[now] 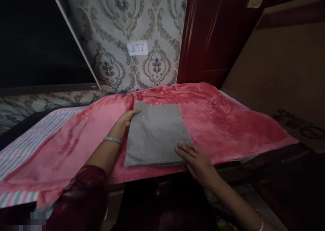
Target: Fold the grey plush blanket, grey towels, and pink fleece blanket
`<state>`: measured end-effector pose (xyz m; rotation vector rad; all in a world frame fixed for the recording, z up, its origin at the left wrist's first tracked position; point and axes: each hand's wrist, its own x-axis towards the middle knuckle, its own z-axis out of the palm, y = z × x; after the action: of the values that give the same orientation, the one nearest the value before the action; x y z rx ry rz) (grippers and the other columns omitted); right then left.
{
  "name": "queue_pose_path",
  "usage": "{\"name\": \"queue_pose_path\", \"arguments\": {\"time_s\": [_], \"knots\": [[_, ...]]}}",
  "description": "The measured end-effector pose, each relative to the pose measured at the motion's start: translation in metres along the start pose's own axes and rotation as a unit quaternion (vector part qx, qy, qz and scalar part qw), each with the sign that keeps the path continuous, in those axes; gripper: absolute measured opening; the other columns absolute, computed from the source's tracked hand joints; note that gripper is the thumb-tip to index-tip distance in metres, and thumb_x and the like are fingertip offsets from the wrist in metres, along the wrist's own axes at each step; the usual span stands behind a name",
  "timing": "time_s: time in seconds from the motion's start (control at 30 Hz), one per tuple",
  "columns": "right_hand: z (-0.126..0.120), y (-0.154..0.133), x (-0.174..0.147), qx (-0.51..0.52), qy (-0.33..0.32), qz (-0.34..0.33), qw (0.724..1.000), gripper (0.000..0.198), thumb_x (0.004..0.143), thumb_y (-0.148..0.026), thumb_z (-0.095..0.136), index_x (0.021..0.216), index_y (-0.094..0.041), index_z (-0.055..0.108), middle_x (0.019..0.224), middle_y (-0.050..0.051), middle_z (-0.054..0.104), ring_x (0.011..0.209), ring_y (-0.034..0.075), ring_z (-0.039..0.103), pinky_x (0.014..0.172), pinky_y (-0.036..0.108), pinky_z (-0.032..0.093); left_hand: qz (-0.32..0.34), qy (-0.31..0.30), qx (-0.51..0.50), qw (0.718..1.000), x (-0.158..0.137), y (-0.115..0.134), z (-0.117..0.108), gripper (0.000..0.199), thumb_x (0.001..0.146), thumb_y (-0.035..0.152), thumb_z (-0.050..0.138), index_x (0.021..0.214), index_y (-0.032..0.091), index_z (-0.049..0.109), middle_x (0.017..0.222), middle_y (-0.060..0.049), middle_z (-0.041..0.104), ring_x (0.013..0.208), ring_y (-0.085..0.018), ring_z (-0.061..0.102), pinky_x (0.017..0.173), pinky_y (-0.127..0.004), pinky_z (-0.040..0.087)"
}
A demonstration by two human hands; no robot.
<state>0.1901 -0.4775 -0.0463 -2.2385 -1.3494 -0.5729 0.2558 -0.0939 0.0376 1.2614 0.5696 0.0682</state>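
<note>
From my end I see a grey cloth [157,132], soft and plain, spread nearly flat on the pink blanket [220,122]. I make out a four-sided shape with fuzzy edges and faint creases, its near edge close to the blanket's front. I can't tell whether it is folded into layers.

The left hand [126,119] reaches farther forward than the right hand [200,161], whose fingers [187,152] lie together.
</note>
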Motion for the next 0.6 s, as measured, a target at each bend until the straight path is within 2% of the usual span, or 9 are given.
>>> {"name": "queue_pose_path", "arguments": {"time_s": [0.07,0.17,0.27,0.37,0.5,0.53,0.6], "knots": [[0.001,0.001,0.000,-0.013,0.005,-0.010,1.000,0.062,0.084,0.001,0.047,0.140,-0.023,0.059,0.138,0.008,0.063,0.115,0.025,0.058,0.092,0.044,0.054,-0.027,-0.027,0.014,0.999,0.005,0.001,-0.004,0.026,0.069,0.015,0.074,0.095,0.013,0.074,0.071,-0.010,0.075,0.064,-0.025,0.074,0.064,-0.032,0.063],[0.006,0.002,-0.001,-0.026,0.013,-0.014,0.999,0.060,0.085,0.001,0.047,0.139,-0.022,0.060,0.136,0.009,0.064,0.114,0.025,0.059,0.089,0.045,0.055,-0.016,-0.046,0.039,0.998,0.010,-0.006,-0.014,0.025,0.065,0.013,0.076,0.090,0.014,0.074,0.069,-0.008,0.074,0.061,-0.024,0.072,0.062,-0.031,0.063],[0.008,0.002,-0.001,-0.018,0.017,-0.011,1.000,0.062,0.083,0.002,0.045,0.138,-0.022,0.061,0.136,0.009,0.065,0.115,0.024,0.060,0.090,0.045,0.056,0.014,-0.032,0.046,0.998,0.015,-0.016,-0.020,0.027,0.060,0.008,0.077,0.086,0.012,0.072,0.069,-0.009,0.074,0.059,-0.024,0.071,0.061,-0.032,0.062],[0.000,-0.001,-0.001,0.004,0.010,-0.015,1.000,0.062,0.083,0.001,0.044,0.138,-0.023,0.061,0.136,0.008,0.065,0.116,0.024,0.061,0.093,0.046,0.056,0.029,-0.009,0.041,0.999,0.019,-0.022,-0.020,0.029,0.057,0.006,0.075,0.085,0.012,0.070,0.064,-0.007,0.072,0.055,-0.022,0.069,0.058,-0.031,0.060],[-0.023,0.003,0.008,0.092,-0.045,0.000,0.995,0.043,0.092,-0.016,0.054,0.133,-0.023,0.064,0.130,0.009,0.068,0.118,0.025,0.063,0.099,0.046,0.054,0.033,0.002,0.031,0.999,0.021,-0.024,-0.017,0.030,0.059,0.008,0.074,0.088,0.014,0.071,0.061,-0.004,0.070,0.055,-0.021,0.068,0.055,-0.030,0.059],[-0.026,0.009,0.013,0.121,-0.046,0.017,0.991,0.036,0.094,-0.022,0.056,0.128,-0.024,0.067,0.125,0.009,0.071,0.114,0.024,0.066,0.098,0.044,0.055,0.033,0.003,0.028,0.999,0.020,-0.024,-0.017,0.028,0.061,0.009,0.073,0.088,0.014,0.071,0.061,-0.004,0.070,0.055,-0.021,0.068,0.055,-0.030,0.059],[-0.028,0.028,0.030,0.164,-0.006,0.069,0.984,0.028,0.097,-0.031,0.055,0.119,-0.023,0.071,0.115,0.009,0.074,0.105,0.023,0.069,0.093,0.041,0.057,0.032,0.004,0.023,0.999,0.018,-0.023,-0.017,0.026,0.063,0.012,0.074,0.088,0.014,0.071,0.062,-0.004,0.070,0.055,-0.021,0.068,0.056,-0.030,0.059]]}}
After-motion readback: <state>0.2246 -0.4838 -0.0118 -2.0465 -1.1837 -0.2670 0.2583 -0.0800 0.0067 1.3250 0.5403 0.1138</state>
